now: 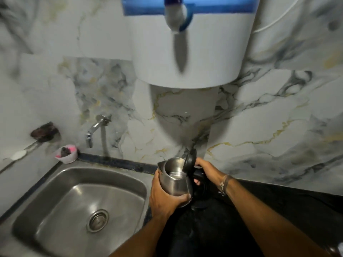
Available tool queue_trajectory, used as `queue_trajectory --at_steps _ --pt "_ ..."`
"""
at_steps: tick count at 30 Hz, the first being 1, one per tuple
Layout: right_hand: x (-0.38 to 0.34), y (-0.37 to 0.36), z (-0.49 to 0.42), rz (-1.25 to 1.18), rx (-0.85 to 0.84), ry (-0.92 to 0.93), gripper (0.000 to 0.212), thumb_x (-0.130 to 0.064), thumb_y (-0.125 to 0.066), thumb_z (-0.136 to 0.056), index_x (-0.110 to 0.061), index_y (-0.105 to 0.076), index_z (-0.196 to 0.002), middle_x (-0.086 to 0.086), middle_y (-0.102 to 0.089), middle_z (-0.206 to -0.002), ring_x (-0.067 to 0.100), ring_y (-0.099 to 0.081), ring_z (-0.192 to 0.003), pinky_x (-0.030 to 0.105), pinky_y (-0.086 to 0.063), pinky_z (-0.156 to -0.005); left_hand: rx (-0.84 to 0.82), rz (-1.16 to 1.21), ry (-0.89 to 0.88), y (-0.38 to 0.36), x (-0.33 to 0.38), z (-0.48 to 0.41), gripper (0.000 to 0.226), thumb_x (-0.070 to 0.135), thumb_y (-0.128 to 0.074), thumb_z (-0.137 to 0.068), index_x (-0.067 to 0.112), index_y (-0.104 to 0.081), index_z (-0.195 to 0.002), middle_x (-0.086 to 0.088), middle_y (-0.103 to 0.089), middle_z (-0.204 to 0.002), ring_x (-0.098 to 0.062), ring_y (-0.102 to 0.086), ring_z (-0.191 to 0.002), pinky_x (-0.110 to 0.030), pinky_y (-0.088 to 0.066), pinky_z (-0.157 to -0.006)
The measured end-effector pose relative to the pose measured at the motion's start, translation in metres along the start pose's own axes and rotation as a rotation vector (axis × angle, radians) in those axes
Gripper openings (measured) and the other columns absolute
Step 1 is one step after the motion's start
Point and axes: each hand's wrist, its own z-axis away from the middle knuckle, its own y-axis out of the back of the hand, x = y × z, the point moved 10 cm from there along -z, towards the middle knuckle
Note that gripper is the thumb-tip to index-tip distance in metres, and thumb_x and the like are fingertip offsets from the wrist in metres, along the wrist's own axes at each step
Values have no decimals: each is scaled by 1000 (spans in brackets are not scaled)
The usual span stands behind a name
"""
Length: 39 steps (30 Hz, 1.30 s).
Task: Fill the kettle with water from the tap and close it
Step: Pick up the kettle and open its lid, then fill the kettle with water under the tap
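A steel kettle (176, 184) with a black lid (190, 161) standing open is held above the black counter, just right of the sink. My left hand (163, 197) wraps around the kettle's body from the left and below. My right hand (206, 170) grips its black handle on the right. The inside of the kettle looks shiny, with a little water or bare metal at the bottom. A white water purifier (185, 58) with a white and blue tap (176, 15) hangs on the wall directly above the kettle. A chrome wall tap (94, 128) sits over the sink, to the left.
A steel sink (46, 210) with a round drain (97, 220) fills the lower left. A small pink and white cup (67, 154) and a dark scrubber (44, 132) sit at the back left ledge. The black counter (278, 204) runs to the right under the marble wall.
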Motion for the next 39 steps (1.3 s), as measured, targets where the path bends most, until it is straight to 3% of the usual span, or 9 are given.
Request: queue_trajectory --at_steps 6,9,11,13,17,21,27,35,39 --pt "-7 -103 -1 -123 -92 11 47 -56 -71 -92 -12 -87 -86 6 -75 -65 15 -70 -50 30 -53 -52 49 6 -3 101 -32 0 157 57 -103 -29 57 -23 -163 23 -58 -153 -9 -61 -139 -43 -59 -108" --pt "-16 -166 -13 -123 -154 14 54 -62 -76 -71 -9 -82 -79 8 -73 -61 18 -68 -47 26 -52 -45 51 34 12 147 -64 -12 162 63 -105 -28 52 -21 -166 23 -52 -158 -7 -55 -143 -43 -56 -113" --pt "-24 -197 -25 -129 -117 45 71 -64 -79 -58 -2 -83 -93 18 -75 -77 31 -71 -65 34 -57 -66 29 41 27 175 -90 -25 165 74 -103 -30 44 -22 -169 21 -46 -163 -7 -49 -148 -44 -50 -120" --pt "-27 -228 -39 -109 -92 48 80 -66 -78 -58 2 -87 -98 25 -74 -94 38 -68 -87 44 -51 -86 10 67 24 207 -112 -42 138 85 -93 -48 42 -34 -165 18 -47 -162 -10 -49 -150 -39 -45 -123" --pt "-36 -284 -66 -52 -73 2 60 -69 -76 -59 -13 -88 -77 23 -74 -93 37 -66 -92 47 -49 -89 117 129 105 290 -133 -102 90 87 -62 -84 33 -57 -155 5 -65 -154 -20 -62 -139 -45 -50 -119" --pt "-44 -321 -96 3 2 -5 68 -71 -71 -69 -8 -86 -91 20 -75 -82 32 -67 -73 40 -51 -70 140 -14 127 342 -123 -192 49 64 -77 -92 27 -75 -124 2 -82 -116 -23 -75 -111 -45 -60 -101" --pt "-43 -343 -127 35 160 -18 52 -51 -61 -105 -7 -88 -110 29 -83 -117 43 -78 -105 40 -54 -78 67 -468 114 337 -89 -280 77 93 -63 -78 18 -72 -93 -3 -76 -94 -30 -74 -92 -40 -56 -77" --pt "-48 -353 -150 46 191 -65 75 -74 -61 -89 -6 -89 -105 33 -82 -105 33 -66 -87 41 -49 -80 -87 -742 -97 305 -82 -332 53 73 -59 -95 22 -63 -80 5 -53 -66 -11 -43 -55 -30 -29 -51" --pt "-54 -362 -165 56 149 -59 86 -85 -59 -72 -8 -88 -98 17 -75 -84 31 -63 -81 41 -48 -77 -356 -722 -262 289 -87 -348 45 62 -55 -101 21 -64 -85 1 -69 -78 -17 -62 -67 -35 -49 -64"
